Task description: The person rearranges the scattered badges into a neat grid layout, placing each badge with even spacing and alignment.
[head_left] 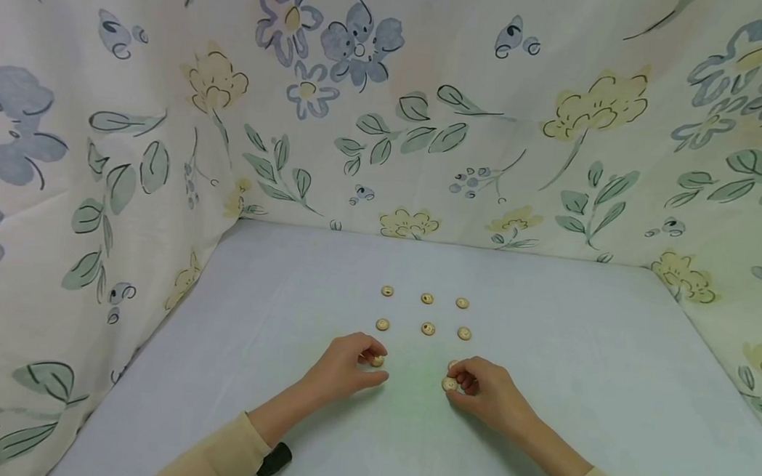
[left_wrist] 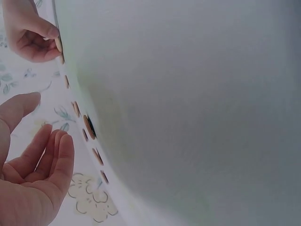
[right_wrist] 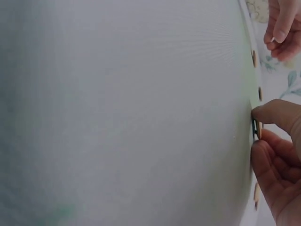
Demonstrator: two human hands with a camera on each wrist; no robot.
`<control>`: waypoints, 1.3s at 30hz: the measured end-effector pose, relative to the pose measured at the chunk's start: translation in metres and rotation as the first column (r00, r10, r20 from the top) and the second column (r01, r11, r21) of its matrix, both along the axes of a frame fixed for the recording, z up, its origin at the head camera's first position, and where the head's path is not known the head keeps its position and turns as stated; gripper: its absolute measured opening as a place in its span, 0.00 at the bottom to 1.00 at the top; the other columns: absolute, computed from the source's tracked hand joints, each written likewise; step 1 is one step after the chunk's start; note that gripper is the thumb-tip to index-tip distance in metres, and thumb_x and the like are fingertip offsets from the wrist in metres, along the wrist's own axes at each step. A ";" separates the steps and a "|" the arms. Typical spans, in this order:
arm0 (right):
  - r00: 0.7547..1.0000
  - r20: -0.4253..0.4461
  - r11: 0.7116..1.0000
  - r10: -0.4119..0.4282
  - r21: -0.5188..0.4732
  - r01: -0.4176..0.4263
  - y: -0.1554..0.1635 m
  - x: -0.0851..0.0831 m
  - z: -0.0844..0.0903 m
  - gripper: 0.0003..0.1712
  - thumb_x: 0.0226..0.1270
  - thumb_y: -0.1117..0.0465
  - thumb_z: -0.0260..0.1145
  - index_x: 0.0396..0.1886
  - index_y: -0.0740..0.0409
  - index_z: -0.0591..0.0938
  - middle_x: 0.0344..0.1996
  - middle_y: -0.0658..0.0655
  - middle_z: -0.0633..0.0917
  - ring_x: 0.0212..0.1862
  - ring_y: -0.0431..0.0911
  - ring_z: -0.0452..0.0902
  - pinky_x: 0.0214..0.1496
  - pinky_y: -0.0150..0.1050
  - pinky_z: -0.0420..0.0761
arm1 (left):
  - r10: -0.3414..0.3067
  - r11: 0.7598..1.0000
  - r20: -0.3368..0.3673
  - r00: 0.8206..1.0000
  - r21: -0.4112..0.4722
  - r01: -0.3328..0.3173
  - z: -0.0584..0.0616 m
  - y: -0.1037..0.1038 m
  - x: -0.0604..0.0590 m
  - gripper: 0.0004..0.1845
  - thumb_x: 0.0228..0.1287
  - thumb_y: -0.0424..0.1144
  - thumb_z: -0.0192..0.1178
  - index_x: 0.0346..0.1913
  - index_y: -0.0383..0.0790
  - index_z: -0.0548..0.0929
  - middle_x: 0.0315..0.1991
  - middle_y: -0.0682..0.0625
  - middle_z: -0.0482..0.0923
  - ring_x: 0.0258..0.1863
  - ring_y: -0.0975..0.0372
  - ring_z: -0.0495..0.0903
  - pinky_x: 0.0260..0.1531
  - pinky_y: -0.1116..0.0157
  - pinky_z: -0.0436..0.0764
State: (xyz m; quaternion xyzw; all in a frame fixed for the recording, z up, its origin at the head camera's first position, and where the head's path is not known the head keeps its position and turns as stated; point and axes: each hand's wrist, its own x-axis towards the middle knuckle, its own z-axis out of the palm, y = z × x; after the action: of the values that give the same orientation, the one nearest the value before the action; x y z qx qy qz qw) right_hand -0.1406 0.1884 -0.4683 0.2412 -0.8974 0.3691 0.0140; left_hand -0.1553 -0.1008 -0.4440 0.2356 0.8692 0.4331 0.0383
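Right now, from my remote seat:
Left hand [head_left: 345, 370]: it rests on the bench [head_left: 609, 368], fingers [head_left: 372, 378] curled loosely, thumb and forefinger pinching a small tan button [head_left: 378, 361] that lies flat on the surface.
Right hand [head_left: 486, 391]: I see its fingers [head_left: 467, 380] curled in, pinching another button [head_left: 449, 383] at the fingertips, low over the bench; I cannot tell whether that button touches the surface.
Behind right fingers: a tan sliver [head_left: 453, 363] peeks out, probably one more button, mostly hidden.
Button grid: six buttons in two rows of three just beyond the hands, far row [head_left: 426, 298] and near row [head_left: 428, 329], evenly spaced, none touching.
Hands' spacing: apart, each roughly in line with an outer column.
Surroundings: floral cloth [head_left: 164, 145] hangs behind and at both sides of the pale bench.
Sleeves: tan cuffs [head_left: 224, 454] at both wrists.
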 end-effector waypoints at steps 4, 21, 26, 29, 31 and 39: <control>1.000 -0.013 1.000 0.013 0.007 -0.013 -0.002 -0.001 0.002 0.13 0.54 0.67 0.75 0.40 0.57 0.83 0.33 0.46 0.80 0.34 0.38 0.75 0.36 0.31 0.79 | -0.006 1.000 0.007 1.000 0.005 0.006 0.000 0.001 0.001 0.15 0.57 0.36 0.71 0.46 0.33 0.82 0.40 0.46 0.80 0.39 0.55 0.79 0.44 0.58 0.80; 0.997 -0.078 0.996 -0.011 0.089 0.018 -0.024 -0.022 0.002 0.10 0.55 0.60 0.75 0.36 0.49 0.83 0.27 0.43 0.75 0.31 0.37 0.69 0.34 0.32 0.72 | -0.025 1.000 -0.013 1.000 0.009 0.025 0.001 0.008 0.006 0.14 0.58 0.35 0.70 0.45 0.33 0.83 0.40 0.46 0.80 0.39 0.54 0.78 0.43 0.61 0.80; 0.996 -0.082 0.994 -0.033 0.100 0.042 -0.029 -0.027 0.002 0.10 0.54 0.58 0.76 0.36 0.48 0.83 0.26 0.45 0.73 0.31 0.37 0.67 0.33 0.33 0.69 | -0.031 0.999 -0.023 0.999 0.005 0.032 0.000 0.009 0.006 0.14 0.58 0.36 0.70 0.46 0.34 0.83 0.40 0.46 0.81 0.39 0.55 0.79 0.43 0.63 0.80; 0.995 -0.088 0.994 -0.044 0.097 0.053 -0.032 -0.029 0.002 0.11 0.54 0.58 0.76 0.35 0.48 0.83 0.26 0.46 0.73 0.30 0.38 0.66 0.33 0.33 0.69 | -0.034 0.999 -0.025 0.999 0.008 0.034 0.000 0.010 0.006 0.14 0.58 0.36 0.70 0.46 0.34 0.83 0.40 0.46 0.81 0.39 0.55 0.79 0.43 0.63 0.80; 0.994 -0.094 0.994 -0.049 0.094 0.058 -0.033 -0.031 0.002 0.11 0.53 0.57 0.76 0.35 0.48 0.84 0.26 0.45 0.73 0.30 0.38 0.66 0.33 0.33 0.69 | -0.035 0.999 -0.023 0.999 0.008 0.036 0.001 0.010 0.005 0.14 0.58 0.36 0.70 0.46 0.34 0.83 0.40 0.46 0.81 0.39 0.55 0.79 0.43 0.62 0.80; 0.992 -0.119 0.995 -0.031 0.086 0.041 -0.035 -0.035 -0.004 0.11 0.52 0.58 0.77 0.34 0.48 0.84 0.25 0.44 0.72 0.30 0.37 0.66 0.33 0.33 0.67 | -0.044 0.999 -0.016 0.999 0.002 0.044 0.001 0.013 0.006 0.14 0.58 0.35 0.70 0.45 0.34 0.83 0.40 0.45 0.81 0.39 0.54 0.79 0.43 0.60 0.80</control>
State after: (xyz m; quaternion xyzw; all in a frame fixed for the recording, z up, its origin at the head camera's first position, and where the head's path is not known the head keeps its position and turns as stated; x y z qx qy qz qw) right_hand -0.1758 0.1532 -0.4727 0.2466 -0.9148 0.3137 0.0625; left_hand -0.1498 -0.0882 -0.4434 0.2579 0.8635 0.4316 0.0406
